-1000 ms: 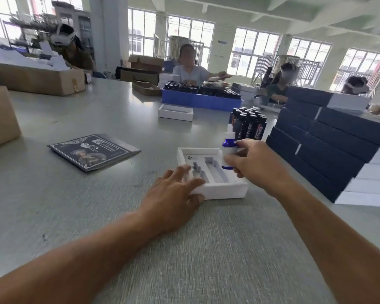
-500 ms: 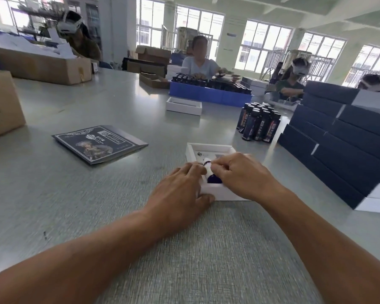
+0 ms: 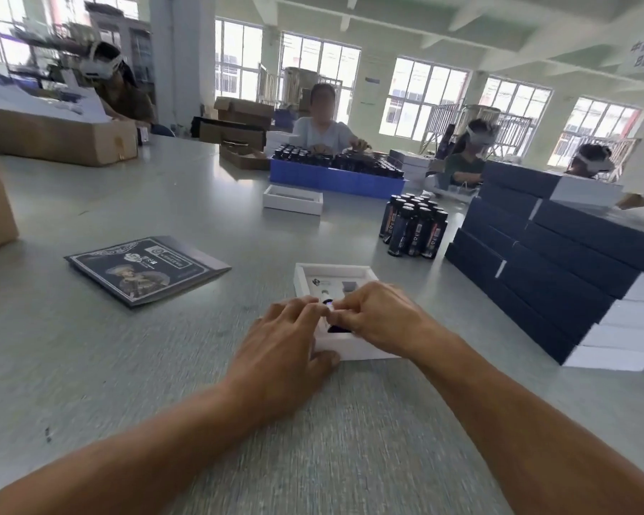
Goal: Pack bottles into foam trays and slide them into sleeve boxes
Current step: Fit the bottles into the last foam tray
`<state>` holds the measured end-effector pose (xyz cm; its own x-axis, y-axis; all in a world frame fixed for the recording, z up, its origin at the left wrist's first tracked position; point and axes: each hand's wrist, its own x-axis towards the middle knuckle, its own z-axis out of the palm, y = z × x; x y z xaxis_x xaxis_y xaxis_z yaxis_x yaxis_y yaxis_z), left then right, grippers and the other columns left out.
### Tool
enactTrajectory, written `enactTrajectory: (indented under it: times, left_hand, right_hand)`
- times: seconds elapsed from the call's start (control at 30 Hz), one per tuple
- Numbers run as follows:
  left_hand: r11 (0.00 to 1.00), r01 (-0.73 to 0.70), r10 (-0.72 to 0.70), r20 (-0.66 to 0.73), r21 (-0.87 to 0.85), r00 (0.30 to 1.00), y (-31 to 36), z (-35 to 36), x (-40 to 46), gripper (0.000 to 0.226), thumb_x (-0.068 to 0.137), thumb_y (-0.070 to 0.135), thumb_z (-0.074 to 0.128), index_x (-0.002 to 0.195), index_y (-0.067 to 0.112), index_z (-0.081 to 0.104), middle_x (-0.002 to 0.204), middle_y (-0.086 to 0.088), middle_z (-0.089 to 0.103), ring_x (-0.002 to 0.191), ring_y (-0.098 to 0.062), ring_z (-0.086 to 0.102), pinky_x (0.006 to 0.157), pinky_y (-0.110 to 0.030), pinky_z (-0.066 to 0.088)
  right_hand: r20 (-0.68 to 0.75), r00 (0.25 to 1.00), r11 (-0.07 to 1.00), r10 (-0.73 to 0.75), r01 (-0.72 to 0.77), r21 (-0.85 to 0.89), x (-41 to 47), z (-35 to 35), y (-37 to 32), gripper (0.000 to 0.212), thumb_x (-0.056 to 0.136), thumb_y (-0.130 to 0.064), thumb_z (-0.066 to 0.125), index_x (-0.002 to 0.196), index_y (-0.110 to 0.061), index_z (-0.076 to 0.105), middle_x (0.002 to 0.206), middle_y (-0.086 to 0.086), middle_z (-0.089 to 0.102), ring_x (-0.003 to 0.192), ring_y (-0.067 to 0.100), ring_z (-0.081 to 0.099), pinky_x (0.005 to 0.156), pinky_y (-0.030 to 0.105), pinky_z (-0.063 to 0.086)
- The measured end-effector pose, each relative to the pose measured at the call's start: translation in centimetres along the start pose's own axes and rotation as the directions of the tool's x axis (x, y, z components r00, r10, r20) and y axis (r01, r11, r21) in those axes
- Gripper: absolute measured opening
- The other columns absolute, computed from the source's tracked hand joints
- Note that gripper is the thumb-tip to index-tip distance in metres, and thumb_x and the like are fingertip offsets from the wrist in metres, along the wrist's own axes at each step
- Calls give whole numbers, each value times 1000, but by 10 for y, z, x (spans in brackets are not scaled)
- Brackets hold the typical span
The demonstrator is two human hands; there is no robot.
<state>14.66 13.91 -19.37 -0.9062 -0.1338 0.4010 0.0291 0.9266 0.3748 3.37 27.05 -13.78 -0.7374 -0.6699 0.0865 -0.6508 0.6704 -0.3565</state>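
Observation:
A white foam tray (image 3: pixel 335 271) lies on the grey table in front of me. A small blue dropper bottle (image 3: pixel 338 328) with a white top lies in a slot of the tray, mostly hidden by my fingers. My right hand (image 3: pixel 380 317) has its fingers curled onto the bottle, pressing it down. My left hand (image 3: pixel 287 340) rests on the tray's near left corner, fingertips touching the bottle's top. A cluster of dark bottles (image 3: pixel 413 226) stands upright beyond the tray to the right.
Stacked dark-blue sleeve boxes (image 3: pixel 558 262) fill the right side. A dark booklet (image 3: pixel 145 269) lies to the left. Another white tray (image 3: pixel 292 199) and a blue crate of bottles (image 3: pixel 335 178) sit farther back. Cardboard boxes (image 3: pixel 53 137) stand at the left, and other people work across the table.
My right hand brought the upright dropper bottle down from above the tray and laid it into a slot. My left hand slid closer, its fingers now meeting the bottle.

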Motion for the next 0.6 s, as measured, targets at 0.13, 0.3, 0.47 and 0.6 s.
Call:
enactTrajectory:
  times: [0.13,0.3,0.47,0.6]
  left_hand:
    - [998,-50,47,57,42,997,-2,-3,13,82,86,62,52,152,34,12,162,13,6,148,-9,2,119,-36,13]
    - [992,-114,104,180,46,978,-7,2,32,71,90,61,44,151,38,15,159,16,19,147,-8,2,118,-34,14]
    - [986,-137,122,156,91,980,-20,17,67,60,93,58,37,148,38,25,159,17,18,147,-7,0,117,-30,9]
    - [997,-42,36,83,70,996,-33,27,96,58,92,60,36,145,40,28,158,21,18,146,-3,-3,117,-34,19]
  right_hand:
    - [-31,998,997,-60,58,-60,-9,6,0,33,102,-45,47,114,-29,73,113,-2,63,96,18,61,89,42,53]
    - [-229,969,988,-89,115,106,-8,-5,22,20,96,-32,60,101,-22,77,91,-11,68,80,5,63,75,20,52]
    - [-349,877,896,331,-175,408,21,-27,85,16,90,-21,65,77,-28,70,78,-8,72,77,11,68,76,37,60]
    - [-288,837,873,465,-378,308,63,-17,131,26,93,-32,65,108,-12,71,107,4,72,96,18,65,90,38,54]
